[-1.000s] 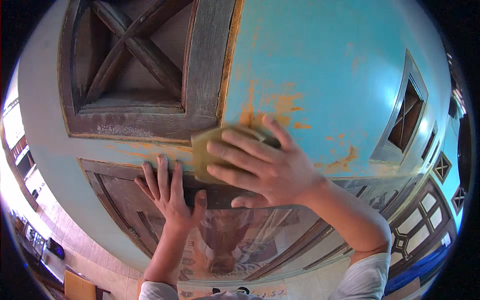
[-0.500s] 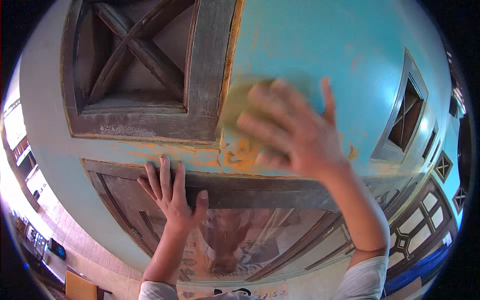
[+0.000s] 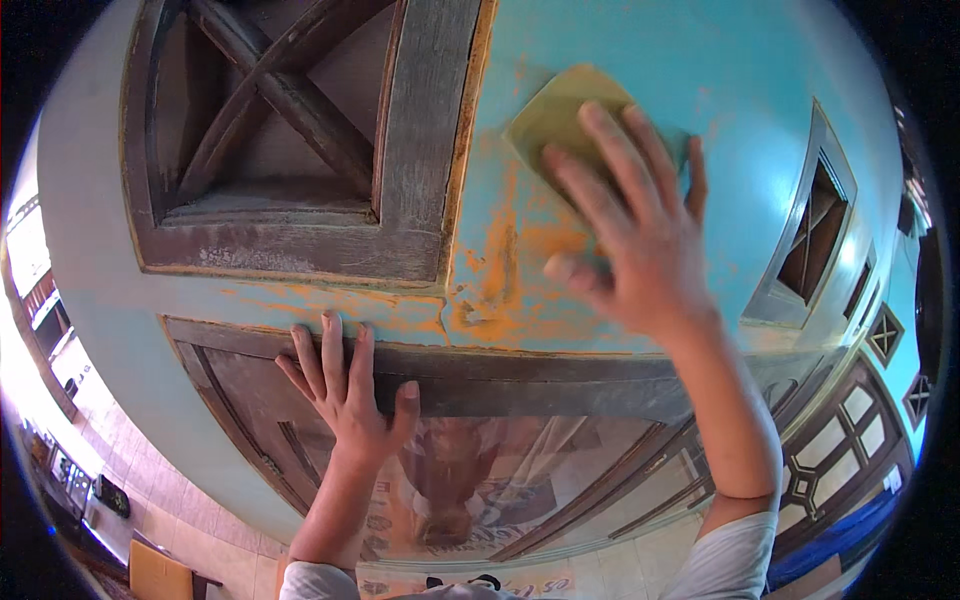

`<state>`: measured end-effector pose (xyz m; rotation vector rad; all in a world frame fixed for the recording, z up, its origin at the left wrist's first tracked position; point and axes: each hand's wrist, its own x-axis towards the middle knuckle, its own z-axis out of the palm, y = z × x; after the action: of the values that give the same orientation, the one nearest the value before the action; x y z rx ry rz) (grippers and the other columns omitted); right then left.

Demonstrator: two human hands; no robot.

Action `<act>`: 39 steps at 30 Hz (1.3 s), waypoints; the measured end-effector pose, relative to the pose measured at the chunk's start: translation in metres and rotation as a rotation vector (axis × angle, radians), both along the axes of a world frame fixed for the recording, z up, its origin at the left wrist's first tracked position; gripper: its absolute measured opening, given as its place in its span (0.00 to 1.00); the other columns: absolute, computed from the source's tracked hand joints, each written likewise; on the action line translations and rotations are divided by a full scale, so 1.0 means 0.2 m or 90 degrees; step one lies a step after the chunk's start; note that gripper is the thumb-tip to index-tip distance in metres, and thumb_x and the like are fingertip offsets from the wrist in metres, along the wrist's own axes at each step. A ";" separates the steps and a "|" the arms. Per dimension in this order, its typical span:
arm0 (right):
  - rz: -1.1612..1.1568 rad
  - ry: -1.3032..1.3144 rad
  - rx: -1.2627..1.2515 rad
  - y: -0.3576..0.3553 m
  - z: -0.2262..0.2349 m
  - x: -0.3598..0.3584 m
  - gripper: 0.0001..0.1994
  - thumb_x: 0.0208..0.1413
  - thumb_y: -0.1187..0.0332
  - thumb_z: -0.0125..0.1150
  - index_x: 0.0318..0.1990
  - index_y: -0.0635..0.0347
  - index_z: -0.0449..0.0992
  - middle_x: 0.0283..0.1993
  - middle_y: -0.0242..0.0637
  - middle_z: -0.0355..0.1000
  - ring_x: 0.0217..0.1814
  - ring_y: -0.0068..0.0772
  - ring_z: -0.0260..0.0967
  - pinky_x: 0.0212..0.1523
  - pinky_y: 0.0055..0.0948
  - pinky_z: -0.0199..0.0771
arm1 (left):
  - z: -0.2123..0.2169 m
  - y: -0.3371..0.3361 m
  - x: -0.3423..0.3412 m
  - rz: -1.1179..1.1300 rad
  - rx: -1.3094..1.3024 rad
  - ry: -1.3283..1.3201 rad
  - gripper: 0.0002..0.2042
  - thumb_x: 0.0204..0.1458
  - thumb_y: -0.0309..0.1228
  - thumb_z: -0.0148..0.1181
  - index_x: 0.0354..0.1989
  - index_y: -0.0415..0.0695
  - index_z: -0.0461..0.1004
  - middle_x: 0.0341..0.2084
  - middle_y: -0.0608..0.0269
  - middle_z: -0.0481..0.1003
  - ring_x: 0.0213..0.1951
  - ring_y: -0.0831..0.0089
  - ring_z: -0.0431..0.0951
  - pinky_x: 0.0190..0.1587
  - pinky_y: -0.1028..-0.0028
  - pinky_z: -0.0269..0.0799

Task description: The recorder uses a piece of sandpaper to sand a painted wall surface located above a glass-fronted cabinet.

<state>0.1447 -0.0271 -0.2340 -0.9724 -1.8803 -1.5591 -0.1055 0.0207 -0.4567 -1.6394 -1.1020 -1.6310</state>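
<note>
Against the turquoise wall (image 3: 740, 60), my right hand (image 3: 655, 265) presses a yellow-green sheet of sandpaper (image 3: 565, 112) under its outstretched fingers. The thumb is spread to the side, and the palm hides part of the sheet. Below and left of it, bare orange patches (image 3: 512, 262) show through the paint, near a chipped spot by a crack. My left hand (image 3: 350, 405) rests with fingers apart on the dark wooden frame (image 3: 480, 398), its fingertips reaching the frame's upper edge. Nothing is in it.
A wooden vent frame with crossed bars (image 3: 415, 215) is set in the wall at upper left. Glass panes (image 3: 560, 470) lie below the wood frame. A smaller vent (image 3: 815, 235) and a panelled door (image 3: 840, 460) are at right. A tan chair (image 3: 160, 575) stands at lower left.
My right hand has moved up and slightly right across the wall with the sandpaper, uncovering more orange patches. My left hand has stayed on the frame.
</note>
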 end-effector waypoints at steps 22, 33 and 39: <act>-0.039 0.087 0.045 -0.03 -0.09 0.32 0.30 0.62 0.41 0.51 0.68 0.39 0.68 0.77 0.38 0.53 0.78 0.52 0.49 0.74 0.65 0.37 | 0.07 -0.03 0.00 -0.054 0.019 0.022 0.27 0.55 0.45 0.53 0.62 0.46 0.73 0.71 0.46 0.58 0.74 0.37 0.45 0.71 0.37 0.23; 0.057 0.262 -0.064 -0.05 -0.55 0.65 0.29 0.59 0.44 0.57 0.68 0.35 0.68 0.77 0.38 0.54 0.78 0.53 0.49 0.73 0.71 0.35 | 0.09 -0.09 0.15 -0.051 -0.021 0.108 0.27 0.49 0.45 0.58 0.59 0.52 0.78 0.73 0.53 0.56 0.75 0.37 0.43 0.70 0.34 0.20; 0.056 0.395 -0.058 -0.11 -0.72 0.46 0.28 0.63 0.42 0.50 0.68 0.38 0.68 0.77 0.41 0.53 0.78 0.55 0.48 0.73 0.70 0.28 | 0.13 -0.09 0.37 -0.064 -0.011 0.116 0.26 0.51 0.46 0.56 0.58 0.51 0.78 0.72 0.52 0.57 0.74 0.36 0.44 0.71 0.37 0.21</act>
<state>0.2374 -0.0491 -0.3784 -1.2224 -1.5279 -0.9698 -0.0308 0.0024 -0.4310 -1.8408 -0.9575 -1.5027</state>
